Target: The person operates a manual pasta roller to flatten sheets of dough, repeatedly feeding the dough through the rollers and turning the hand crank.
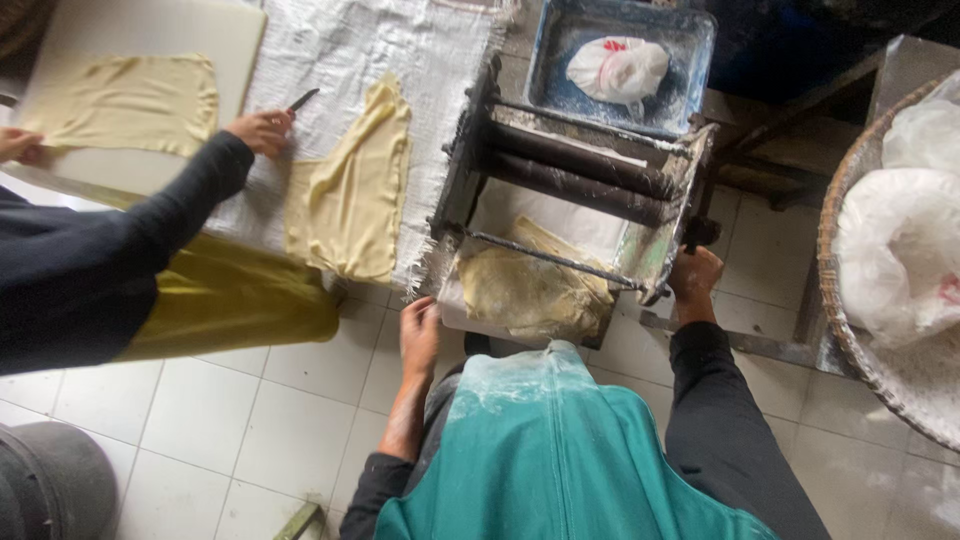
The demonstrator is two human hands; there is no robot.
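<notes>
- Pale yellow dough sheet (528, 290), wrinkled and floury, lies folded in the metal tray at the near side of a hand-cranked dough roller (580, 170); it sits just below the two dark steel rollers, where a sheet fed through would drop.
- Left hand (420, 335) of the person wearing the camera rests at the near left edge of that tray, fingers laid flat and loose, touching the rim rather than gripping the dough, as if to steady it.
- Right hand (692, 275) is closed around the dark handle at the right side of the machine, probably the crank; the fingers wrap it, though the handle itself is mostly hidden.
- Teal apron (560, 450), dusted white with flour down its front, fills the near middle.
- At the far side of the roller a blue tray (690, 45) holds a knotted white plastic bag (618, 68).
- On the table to the left, a white woven cloth (350, 40) carries a second dough sheet (350, 190), which hangs over its near edge.
- Another person in a dark sleeve holds a small knife (303, 99) in one hand (262, 128) over the cloth; a third sheet (125, 102) lies on a white cutting board (220, 30).
- A woven basket (835, 260) at the right holds white bags.
- White floor tiles (230, 420) lie beneath.
</notes>
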